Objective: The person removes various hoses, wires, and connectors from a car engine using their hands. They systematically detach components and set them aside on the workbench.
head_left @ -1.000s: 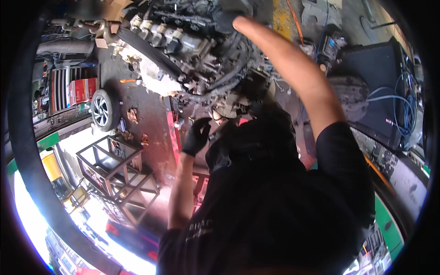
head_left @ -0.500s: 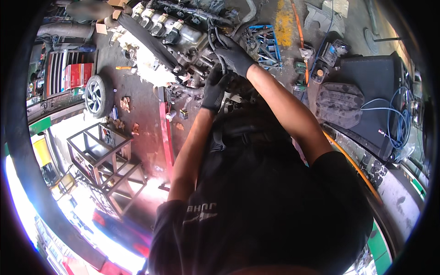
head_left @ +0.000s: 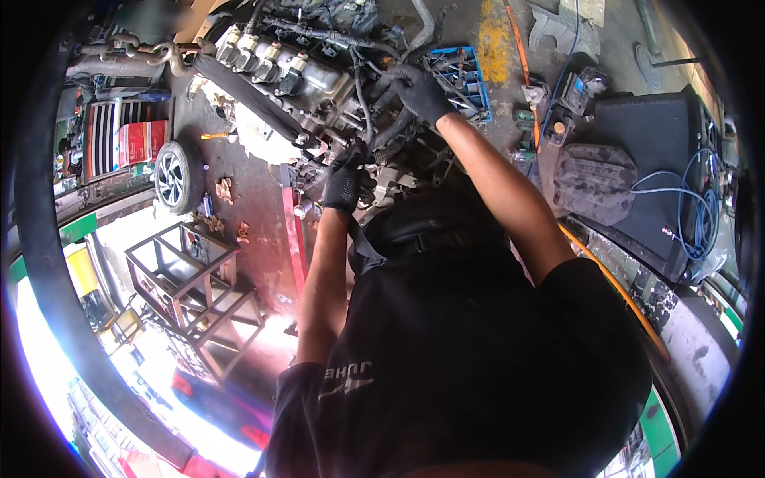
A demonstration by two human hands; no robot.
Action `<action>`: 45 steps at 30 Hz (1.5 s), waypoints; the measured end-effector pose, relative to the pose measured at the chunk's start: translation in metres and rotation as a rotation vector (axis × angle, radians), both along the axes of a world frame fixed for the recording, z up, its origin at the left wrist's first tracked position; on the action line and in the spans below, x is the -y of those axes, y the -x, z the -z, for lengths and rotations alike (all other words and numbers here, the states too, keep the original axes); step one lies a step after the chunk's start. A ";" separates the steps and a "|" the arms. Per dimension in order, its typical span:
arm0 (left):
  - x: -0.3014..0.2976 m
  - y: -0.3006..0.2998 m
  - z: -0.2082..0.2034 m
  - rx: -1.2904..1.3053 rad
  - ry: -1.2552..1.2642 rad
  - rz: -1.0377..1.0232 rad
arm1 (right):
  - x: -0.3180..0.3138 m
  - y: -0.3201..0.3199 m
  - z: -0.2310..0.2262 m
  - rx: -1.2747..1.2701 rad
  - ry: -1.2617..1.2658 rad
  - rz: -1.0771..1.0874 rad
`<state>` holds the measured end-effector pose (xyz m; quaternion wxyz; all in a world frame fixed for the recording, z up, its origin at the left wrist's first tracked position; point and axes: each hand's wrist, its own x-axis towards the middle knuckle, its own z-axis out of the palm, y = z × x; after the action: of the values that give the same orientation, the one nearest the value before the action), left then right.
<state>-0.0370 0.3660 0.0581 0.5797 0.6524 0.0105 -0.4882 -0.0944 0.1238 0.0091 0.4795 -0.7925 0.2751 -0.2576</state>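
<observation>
A car engine [head_left: 319, 72] with a row of ignition coils [head_left: 293, 73] lies before me at the top of the view. My left hand [head_left: 343, 185], in a dark knit glove, is at the engine's near side, by the lower end of a thin black hose [head_left: 363, 99]. Its fingers are curled, and what they grip is hidden. My right hand [head_left: 422, 94], gloved too, reaches to the engine's right end. There its closed fingers are around a dark corrugated wiring harness [head_left: 396, 72]. A black strap [head_left: 247, 88] crosses the engine's left side.
A blue tray [head_left: 480, 84] of parts sits right of the engine. Farther right are a black panel [head_left: 653, 151] and coiled blue hose [head_left: 695, 223]. On the left, a wheel [head_left: 177, 177], a metal frame [head_left: 187, 271], a chain [head_left: 143, 52] and a red beam [head_left: 293, 231] show.
My right hand has moved right, off the thin hose and onto the harness. My left hand has shifted left and slightly down. The chain now shows more clearly at the upper left.
</observation>
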 end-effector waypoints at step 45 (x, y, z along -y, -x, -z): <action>0.096 0.013 -0.018 1.193 0.085 0.729 | 0.091 -0.111 -0.002 -0.295 0.251 -0.512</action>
<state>-0.0495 0.2695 0.0756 0.3107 0.7475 -0.5483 -0.2101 0.0168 0.0332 0.0111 0.3823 -0.9177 0.0994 -0.0425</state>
